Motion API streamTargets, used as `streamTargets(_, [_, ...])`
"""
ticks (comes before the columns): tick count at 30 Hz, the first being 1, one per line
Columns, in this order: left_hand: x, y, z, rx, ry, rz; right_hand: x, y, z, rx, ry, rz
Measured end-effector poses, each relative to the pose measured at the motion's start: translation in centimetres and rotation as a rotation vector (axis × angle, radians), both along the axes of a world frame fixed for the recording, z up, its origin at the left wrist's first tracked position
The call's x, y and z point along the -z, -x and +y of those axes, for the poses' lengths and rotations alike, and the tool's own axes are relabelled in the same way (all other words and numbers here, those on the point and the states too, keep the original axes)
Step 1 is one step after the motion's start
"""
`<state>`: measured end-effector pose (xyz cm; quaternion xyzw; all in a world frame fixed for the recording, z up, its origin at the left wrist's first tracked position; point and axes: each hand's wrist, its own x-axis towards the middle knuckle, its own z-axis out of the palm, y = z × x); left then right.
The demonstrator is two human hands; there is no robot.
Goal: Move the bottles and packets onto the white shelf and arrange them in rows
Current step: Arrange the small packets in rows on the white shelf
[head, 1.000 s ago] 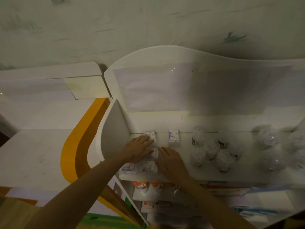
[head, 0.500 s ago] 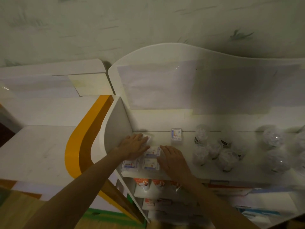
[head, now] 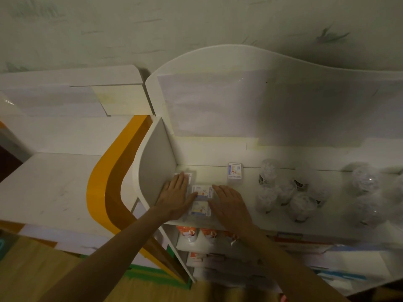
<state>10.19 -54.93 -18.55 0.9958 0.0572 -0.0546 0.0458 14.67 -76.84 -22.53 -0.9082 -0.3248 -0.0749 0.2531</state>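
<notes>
Packets (head: pixel 201 191) and bottles (head: pixel 283 192) already sit on the white shelf (head: pixel 327 223); both flat, open hands, left hand (head: pixel 175 196) and right hand (head: pixel 230 202), grip nothing, squaring unfinished packet rows.

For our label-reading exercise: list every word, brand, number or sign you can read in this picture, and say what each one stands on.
No text can be read.
Packet at the back of the white shelf, packet: blue and orange print, blurred.
Packets between the left hand and right hand, packets: print too small.
Clear bottles: dark labels, unreadable.
Red-and-white items on the lower shelf: markings blurred.
</notes>
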Motion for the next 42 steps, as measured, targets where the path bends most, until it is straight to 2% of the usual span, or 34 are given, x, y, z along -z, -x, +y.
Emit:
streamTargets(6, [1.0,0.4,-0.4,-0.044,0.152,-0.053,0.4,-0.1,0.0,0.002,0.018,0.004])
streamTargets(13, [1.4,0.3,-0.2,-0.053,0.156,-0.099,1.2,-0.5,0.1,-0.03,0.109,-0.028])
streamTargets(26, [1.5,0.4,-0.3,-0.069,0.156,-0.105,0.8,-0.2,-0.1,-0.032,0.011,-0.036])
streamTargets(34, [1.1,0.5,-0.5,-0.067,0.167,-0.088,1.3,-0.5,-0.1,-0.029,0.043,-0.035])
streamTargets(37, [1.0,0.5,-0.5,-0.067,0.165,-0.086,0.8,-0.2,-0.2,-0.01,-0.024,0.02])
streamTargets(42, [1.2,0.4,-0.4,-0.074,0.153,-0.092,0.3,-0.6,-0.3,0.187,-0.226,0.076])
